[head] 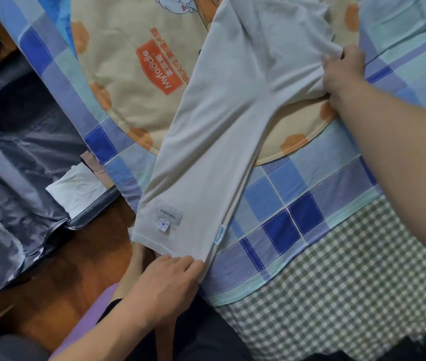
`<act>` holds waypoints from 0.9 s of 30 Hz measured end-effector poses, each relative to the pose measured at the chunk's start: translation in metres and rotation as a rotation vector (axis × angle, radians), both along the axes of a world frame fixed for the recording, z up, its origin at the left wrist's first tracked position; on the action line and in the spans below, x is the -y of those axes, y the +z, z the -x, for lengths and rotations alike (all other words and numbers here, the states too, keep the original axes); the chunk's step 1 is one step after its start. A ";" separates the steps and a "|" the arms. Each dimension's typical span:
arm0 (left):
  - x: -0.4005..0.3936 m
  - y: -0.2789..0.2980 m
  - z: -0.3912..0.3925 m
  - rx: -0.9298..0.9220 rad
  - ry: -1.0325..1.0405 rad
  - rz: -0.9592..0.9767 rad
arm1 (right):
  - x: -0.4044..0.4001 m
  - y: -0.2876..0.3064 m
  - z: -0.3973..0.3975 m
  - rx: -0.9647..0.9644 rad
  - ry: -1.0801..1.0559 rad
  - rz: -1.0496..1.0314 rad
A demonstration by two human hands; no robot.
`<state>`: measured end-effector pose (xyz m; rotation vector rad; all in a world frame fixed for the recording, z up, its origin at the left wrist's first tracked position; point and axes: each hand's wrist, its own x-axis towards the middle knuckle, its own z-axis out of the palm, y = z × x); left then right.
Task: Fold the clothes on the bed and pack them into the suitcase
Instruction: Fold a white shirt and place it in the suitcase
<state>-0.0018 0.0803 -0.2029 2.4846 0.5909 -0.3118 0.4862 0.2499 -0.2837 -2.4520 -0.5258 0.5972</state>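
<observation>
Left hand (166, 280) fingers pinch the cream garment (222, 131) hem; right hand (343, 71) grips its middle.

The garment (214, 142) is plain cream-white. Beneath it lies a beige mat (139, 82) with orange spots and a red label, upon a blue-and-mint checked sheet (297, 204). Below the sheet: green-white gingham (349, 282).

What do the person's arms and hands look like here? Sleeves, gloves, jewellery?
Both arms are bare as far as the head view shows: no sleeves in frame. The left hand and right hand wear no gloves. No rings, watch or bracelets are visible on the fingers or wrists in view.
</observation>
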 end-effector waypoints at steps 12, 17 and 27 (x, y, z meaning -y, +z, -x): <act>-0.014 -0.009 0.001 -0.038 -0.091 0.210 | 0.002 0.005 0.017 0.003 -0.008 -0.082; -0.021 -0.008 -0.010 -0.199 -0.014 0.223 | 0.005 0.004 0.021 0.004 -0.027 -0.060; -0.071 -0.028 0.011 -0.413 0.962 0.534 | 0.000 0.003 0.022 -0.120 -0.049 -0.056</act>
